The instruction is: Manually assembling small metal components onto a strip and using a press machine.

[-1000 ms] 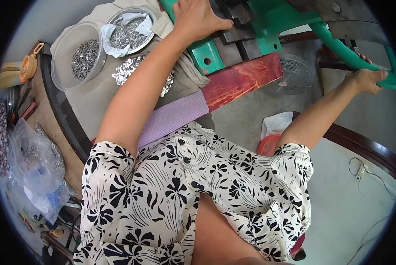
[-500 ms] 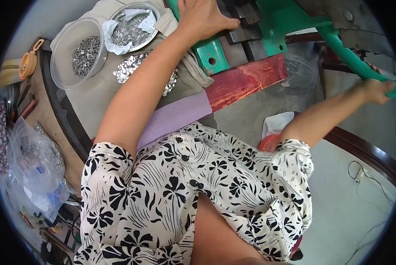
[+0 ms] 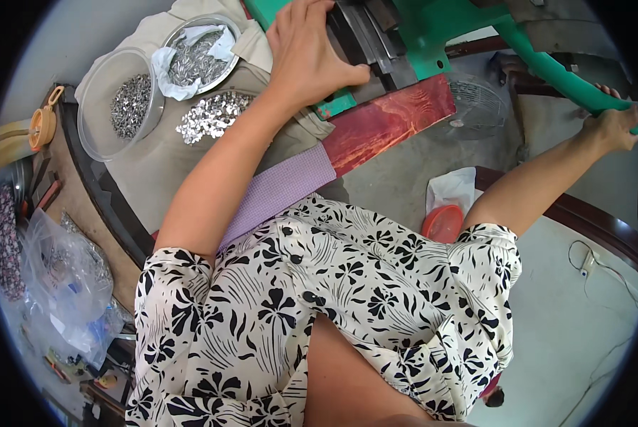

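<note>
My left hand [image 3: 308, 60] lies over the near left corner of a green hand press [image 3: 422, 32], its thumb stretched out against the dark metal die block [image 3: 368, 43]. Its fingers are spread toward the far edge, and nothing shows in its grip. Whether a small part lies under the fingertips is hidden. Out to the far right, my right hand [image 3: 614, 129] is closed round the end of the press's long curved green lever [image 3: 568, 89]. Left of the press sits a loose pile of shiny flat metal pieces [image 3: 212, 117].
A clear tub [image 3: 90, 117] of small metal parts and a paper-lined metal bowl [image 3: 226, 70] stand at the left. A reddish wooden board [image 3: 397, 124] and purple cloth [image 3: 280, 185] edge the bench. A red container [image 3: 443, 224] and a fan [image 3: 475, 103] are below right.
My left hand has come nearer across the press base, covering its near corner. My right hand is slightly higher in view, still round the lever. The whole view has shifted a little.
</note>
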### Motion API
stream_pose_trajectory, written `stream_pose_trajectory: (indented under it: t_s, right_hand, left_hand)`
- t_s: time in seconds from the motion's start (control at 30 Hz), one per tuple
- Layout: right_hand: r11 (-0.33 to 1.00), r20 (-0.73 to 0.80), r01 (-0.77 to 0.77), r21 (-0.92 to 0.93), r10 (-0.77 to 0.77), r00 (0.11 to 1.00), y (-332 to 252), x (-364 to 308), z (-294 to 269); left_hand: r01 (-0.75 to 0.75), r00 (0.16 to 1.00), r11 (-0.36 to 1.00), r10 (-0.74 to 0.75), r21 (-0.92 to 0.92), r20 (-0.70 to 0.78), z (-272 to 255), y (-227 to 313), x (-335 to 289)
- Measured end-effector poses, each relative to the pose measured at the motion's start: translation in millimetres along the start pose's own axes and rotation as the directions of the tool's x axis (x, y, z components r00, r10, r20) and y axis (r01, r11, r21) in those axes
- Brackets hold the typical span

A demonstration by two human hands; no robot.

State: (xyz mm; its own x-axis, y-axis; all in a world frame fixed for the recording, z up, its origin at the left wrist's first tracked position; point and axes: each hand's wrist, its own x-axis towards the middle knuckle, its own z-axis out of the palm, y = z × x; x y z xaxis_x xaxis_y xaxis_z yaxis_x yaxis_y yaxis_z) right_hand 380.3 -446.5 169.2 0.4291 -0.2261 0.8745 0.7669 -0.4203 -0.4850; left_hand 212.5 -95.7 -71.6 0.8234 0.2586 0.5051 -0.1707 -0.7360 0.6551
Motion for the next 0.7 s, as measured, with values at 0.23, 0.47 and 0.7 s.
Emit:
stream_pose_trajectory:
  t_s: [0.23,0.47,0.7]
  right_hand:
    - [0.985,-0.038,-0.075,0.154,0.082,0.996,19,-41,22]
    - [0.967,-0.125,-0.156,-0.2,0.133,0.983,44,-207,39]
    - [0.695,0.781,-0.521,-0.495,0.619,0.084,-45,-213,132]
  left_hand:
    - [-0.019,0.997,1.0,0.018,-0.008,-0.07,8,-9,-8]
    - [-0.081,0.996,0.993,0.085,-0.088,0.037,5,-23,-4]
    - [-0.394,0.916,0.808,0.384,-0.438,-0.116,2,-40,8]
